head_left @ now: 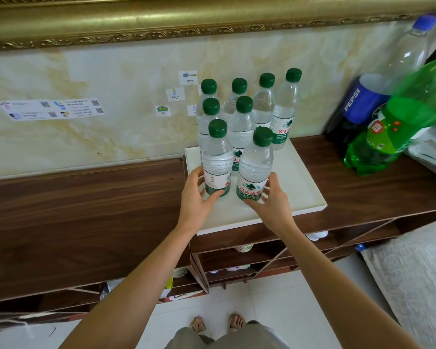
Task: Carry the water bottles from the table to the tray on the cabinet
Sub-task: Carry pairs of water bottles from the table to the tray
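Observation:
A white tray point(300, 182) lies on the dark wooden cabinet point(86, 210). Several clear water bottles with green caps stand upright on it. My left hand point(195, 197) grips the base of the front left bottle point(217, 157), thumb across its label. My right hand point(269, 200) grips the base of the front right bottle point(256, 165). Both front bottles stand near the tray's front half. Several more bottles point(262, 102) stand in rows behind them, against the marble wall.
A large Pepsi bottle point(363, 102) and a large green soda bottle point(400, 117) stand on the cabinet at the right. Open shelves below the cabinet top hold small items. My feet stand on the white tiled floor point(275, 303). Grey fabric point(418, 278) lies at the right.

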`<state>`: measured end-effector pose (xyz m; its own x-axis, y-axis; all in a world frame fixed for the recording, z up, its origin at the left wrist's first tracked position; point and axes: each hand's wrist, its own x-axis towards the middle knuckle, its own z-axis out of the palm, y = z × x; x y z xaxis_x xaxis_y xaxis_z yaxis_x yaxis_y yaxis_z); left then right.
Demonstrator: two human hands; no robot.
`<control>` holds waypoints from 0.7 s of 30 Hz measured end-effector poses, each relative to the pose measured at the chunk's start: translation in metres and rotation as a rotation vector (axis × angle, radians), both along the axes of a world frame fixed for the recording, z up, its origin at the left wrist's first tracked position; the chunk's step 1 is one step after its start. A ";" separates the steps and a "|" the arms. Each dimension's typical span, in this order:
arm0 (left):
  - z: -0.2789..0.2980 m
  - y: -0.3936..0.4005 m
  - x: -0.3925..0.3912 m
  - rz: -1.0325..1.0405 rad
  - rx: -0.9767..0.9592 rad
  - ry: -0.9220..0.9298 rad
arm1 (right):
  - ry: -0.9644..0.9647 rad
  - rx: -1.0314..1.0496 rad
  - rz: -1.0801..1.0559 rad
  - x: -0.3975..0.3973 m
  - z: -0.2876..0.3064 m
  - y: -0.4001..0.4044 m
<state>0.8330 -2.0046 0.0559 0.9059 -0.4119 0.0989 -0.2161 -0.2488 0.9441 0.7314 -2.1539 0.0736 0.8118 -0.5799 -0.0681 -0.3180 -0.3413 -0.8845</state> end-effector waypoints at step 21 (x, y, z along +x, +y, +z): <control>-0.003 0.002 0.003 -0.020 -0.025 0.038 | 0.002 -0.033 -0.002 0.031 -0.001 -0.004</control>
